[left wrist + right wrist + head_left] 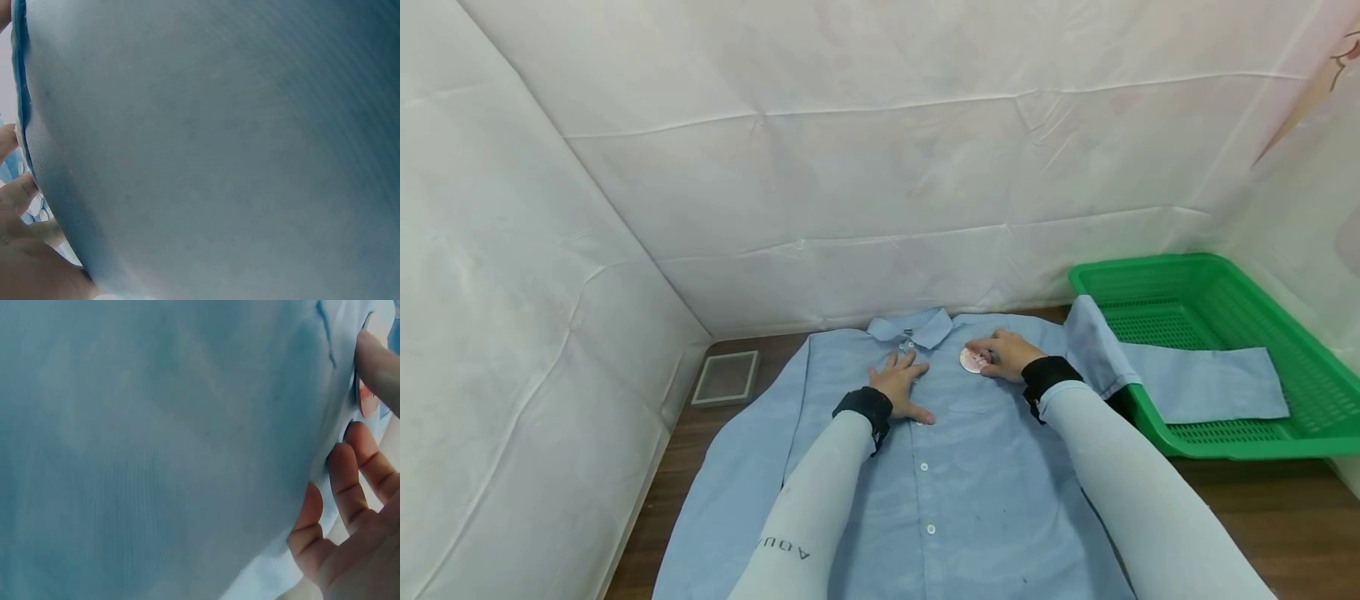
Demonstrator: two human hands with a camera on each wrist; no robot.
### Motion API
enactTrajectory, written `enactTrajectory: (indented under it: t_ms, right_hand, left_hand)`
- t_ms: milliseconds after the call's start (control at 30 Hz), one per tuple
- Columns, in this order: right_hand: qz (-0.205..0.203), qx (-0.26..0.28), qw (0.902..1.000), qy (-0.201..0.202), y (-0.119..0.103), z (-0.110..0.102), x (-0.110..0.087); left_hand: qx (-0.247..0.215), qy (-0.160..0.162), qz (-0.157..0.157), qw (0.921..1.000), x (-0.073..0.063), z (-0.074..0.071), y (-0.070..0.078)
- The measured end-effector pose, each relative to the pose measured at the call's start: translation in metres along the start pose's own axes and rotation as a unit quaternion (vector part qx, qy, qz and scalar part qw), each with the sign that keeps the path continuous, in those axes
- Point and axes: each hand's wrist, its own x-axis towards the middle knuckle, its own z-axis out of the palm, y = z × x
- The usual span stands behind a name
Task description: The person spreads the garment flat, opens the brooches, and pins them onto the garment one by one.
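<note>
A light blue button-up shirt (pixel 970 483) lies spread front side up, its collar (pixel 931 329) toward the back wall. On its chest, beside the button placket, my left hand (pixel 897 390) rests with the fingers spread. My right hand (pixel 1011 354) pinches a round badge with a pink picture (pixel 972 360) at its edge, over the other side of the chest. In the right wrist view one finger overlaps the badge (pixel 367 403), while the other fingertips (pixel 342 456) bend against the cloth. Shirt fabric (pixel 206 150) fills most of the left wrist view.
A green plastic basket (pixel 1247 452) stands at the right, with one shirt sleeve (pixel 1213 379) draped over its rim and into it. At the left, a shallow square tray (pixel 725 379) sits on the brown wooden table (pixel 1270 504). White sheeting (pixel 880 183) hangs behind.
</note>
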Motion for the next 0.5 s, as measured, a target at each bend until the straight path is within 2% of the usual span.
enactTrajectory:
  t_ms: [267, 500]
  right_hand:
    - [0.025, 0.035, 0.9977, 0.053, -0.004, 0.010, -0.003]
    - [0.029, 0.059, 0.9963, 0.056, -0.004, 0.017, 0.000]
  left_hand:
    - [0.005, -0.008, -0.005, 0.9999, 0.000, 0.000, 0.000]
    - [-0.018, -0.002, -0.007, 0.9998, -0.002, 0.003, -0.010]
